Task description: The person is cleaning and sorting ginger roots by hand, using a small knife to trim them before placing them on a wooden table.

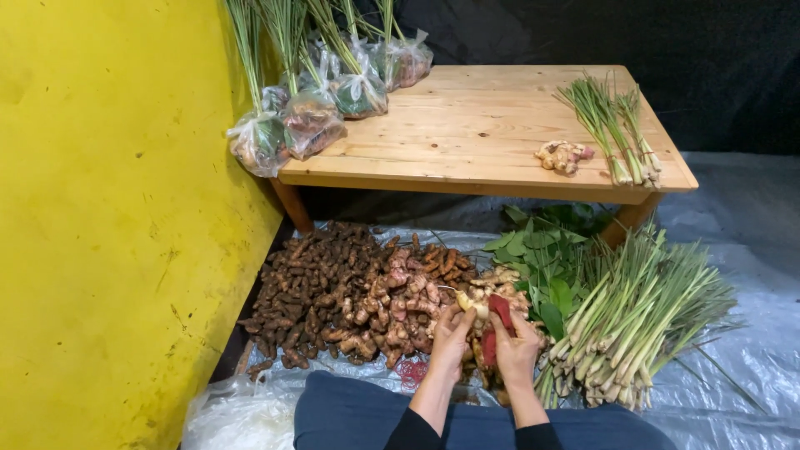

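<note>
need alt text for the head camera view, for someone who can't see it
Seen from above, a person's left hand holds a pale root piece and the right hand a red cloth-like item, over piles of brown roots and lemongrass stalks on plastic sheeting. Behind stands a low wooden table with bagged bundles, beside a yellow wall.

One wooden table [467,125]; five tied bags [312,121]; two hands [483,342].

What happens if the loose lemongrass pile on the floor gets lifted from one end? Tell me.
The lemongrass pile lies unbound, so stalks would probably slide apart. The thick pale bases look stiff; the thin green tops likely droop. It probably feels light for its bulk.
</note>
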